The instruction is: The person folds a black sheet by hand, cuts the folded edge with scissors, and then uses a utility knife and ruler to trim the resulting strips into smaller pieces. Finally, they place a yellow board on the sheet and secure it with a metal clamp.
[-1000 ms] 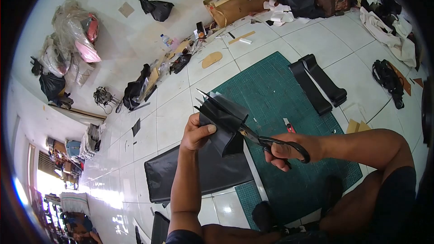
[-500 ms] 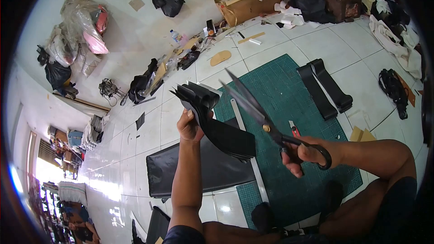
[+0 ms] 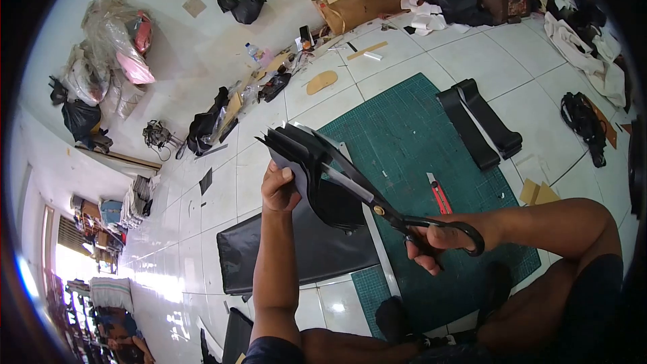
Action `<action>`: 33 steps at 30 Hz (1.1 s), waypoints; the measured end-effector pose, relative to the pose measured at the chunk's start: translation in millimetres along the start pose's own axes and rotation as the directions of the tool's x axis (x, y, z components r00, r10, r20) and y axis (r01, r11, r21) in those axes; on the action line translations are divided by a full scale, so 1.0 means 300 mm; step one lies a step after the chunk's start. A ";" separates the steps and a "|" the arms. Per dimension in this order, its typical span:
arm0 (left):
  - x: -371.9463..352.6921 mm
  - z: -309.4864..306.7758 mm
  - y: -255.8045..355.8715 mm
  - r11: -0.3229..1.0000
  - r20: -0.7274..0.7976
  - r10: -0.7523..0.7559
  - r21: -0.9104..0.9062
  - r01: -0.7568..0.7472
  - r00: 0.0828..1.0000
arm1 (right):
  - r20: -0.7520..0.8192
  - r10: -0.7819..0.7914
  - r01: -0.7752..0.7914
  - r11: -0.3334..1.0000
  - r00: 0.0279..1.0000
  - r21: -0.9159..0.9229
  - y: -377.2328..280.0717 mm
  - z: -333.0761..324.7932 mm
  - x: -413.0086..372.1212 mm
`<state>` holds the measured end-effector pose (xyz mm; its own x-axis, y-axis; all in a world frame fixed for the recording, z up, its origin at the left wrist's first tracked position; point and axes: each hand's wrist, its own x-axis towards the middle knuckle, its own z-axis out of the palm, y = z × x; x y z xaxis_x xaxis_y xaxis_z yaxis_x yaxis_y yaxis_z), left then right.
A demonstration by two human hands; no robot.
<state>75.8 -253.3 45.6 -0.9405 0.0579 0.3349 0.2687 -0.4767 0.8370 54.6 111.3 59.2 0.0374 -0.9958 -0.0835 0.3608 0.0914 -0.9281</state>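
A layered bundle of thin, flexible black sheets (image 3: 306, 162) is hanging in the air above the near left part of a dark green, grid-marked cutting mat (image 3: 404, 141), and we are gripping it in our left hand (image 3: 277, 189), with the thumb pressing on its near face. The upper edges of the bundle are fanning apart, while its lower part is curving down toward the right. In our right hand (image 3: 437, 243) we are holding a large pair of black-handled metal scissors (image 3: 379, 209), with the fingers closing around the loops. The blades are standing apart and reaching up and left to the bundle; one blade is partly disappearing at the sheets, and we cannot tell exactly between which layers it is lying. Below the bundle, a broad, glossy black sheet (image 3: 269, 256) is lying on the white tiled floor (image 3: 472, 54), and a long, straight, pale metal ruler (image 3: 383, 251) is running along its right end. A red-bodied utility knife (image 3: 439, 195) is lying on the mat, just beyond our right wrist. Near the mat's far right edge, two long, flat black strips (image 3: 478, 125) are resting side by side, and beyond its far left side we are seeing a tan, rounded flat piece (image 3: 321, 82) on the tiles.
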 end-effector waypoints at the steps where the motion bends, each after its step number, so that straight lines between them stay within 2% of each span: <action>1: -0.002 0.009 -0.003 1.000 0.002 0.001 0.015 -0.001 1.000 | -0.008 0.007 -0.007 1.000 1.000 0.012 -0.004 -0.001 0.000; 7: -0.004 0.007 0.011 0.996 0.131 -0.083 0.054 0.076 0.988 | 0.017 0.003 -0.004 0.998 1.000 0.057 -0.024 0.003 0.011; 10: -0.008 0.046 0.018 0.994 0.090 -0.083 0.072 0.077 0.992 | 0.042 -0.025 0.022 0.998 0.999 0.063 -0.020 0.003 0.022; 12: -0.010 0.021 0.015 0.993 0.122 -0.079 0.094 0.068 0.989 | 0.054 -0.038 0.035 0.997 0.998 0.071 -0.020 0.003 0.022; 16: -0.014 0.024 0.021 0.990 0.092 -0.073 0.126 0.061 0.993 | -0.028 -0.038 0.040 0.996 0.999 0.082 -0.011 0.013 0.016; 19: -0.003 0.020 0.019 0.993 0.113 -0.091 0.086 0.082 0.989 | -0.115 -0.035 0.045 0.995 0.993 0.086 -0.006 0.034 0.014; 21: -0.007 0.050 0.027 0.991 0.062 -0.100 0.097 0.094 0.993 | -0.185 -0.058 0.070 0.996 0.981 0.058 -0.019 0.068 0.007; 27: -0.019 0.065 0.039 0.986 0.082 -0.122 0.127 0.111 0.989 | -0.204 -0.005 0.019 0.997 0.979 0.070 -0.027 0.062 -0.004; 33: -0.006 0.108 0.027 0.979 0.099 -0.132 0.169 0.114 0.986 | -0.230 -0.085 0.124 0.979 0.969 0.160 -0.031 0.065 0.051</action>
<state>86.4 -228.9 65.8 -0.9425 0.2064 0.2628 0.1912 -0.3118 0.9307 69.8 95.3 73.7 -0.2087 -0.9743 -0.0853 0.5074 -0.0333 -0.8611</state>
